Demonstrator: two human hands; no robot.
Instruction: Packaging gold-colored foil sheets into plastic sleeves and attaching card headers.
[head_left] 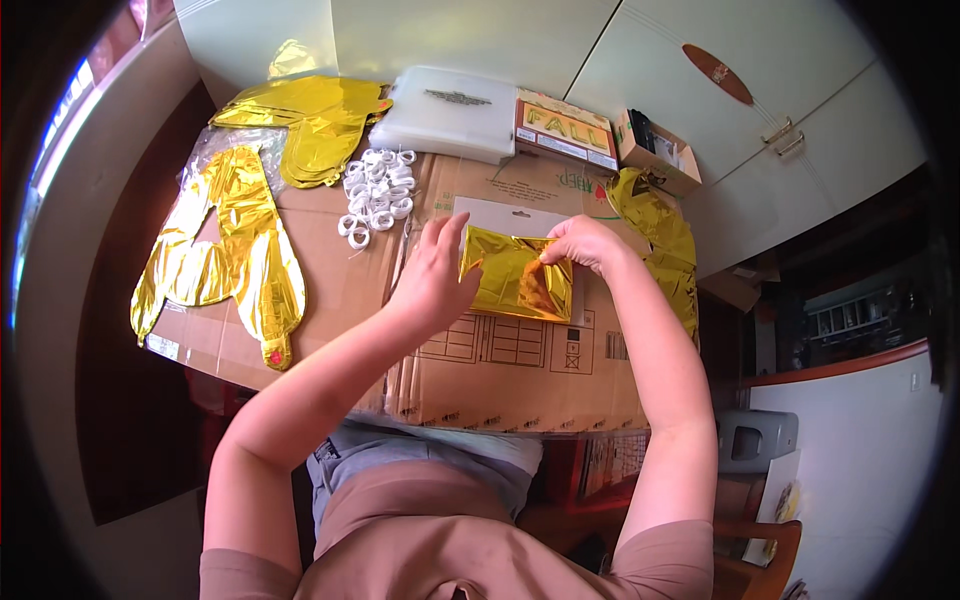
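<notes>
Right of the white rings [378, 190], the folded foil [505, 280] sits over a card [495, 214]. The right hand [588, 245] pinches its upper right corner; the left hand [437, 275] is loosely spread at its left edge, contact unclear. A one-sided tug could crease or tear it. Beyond the rings: a pale case [440, 122], contents unclear; rightward, a printed box [566, 130], contents hidden, then an open box [672, 173] holding a dark item [641, 130].
</notes>
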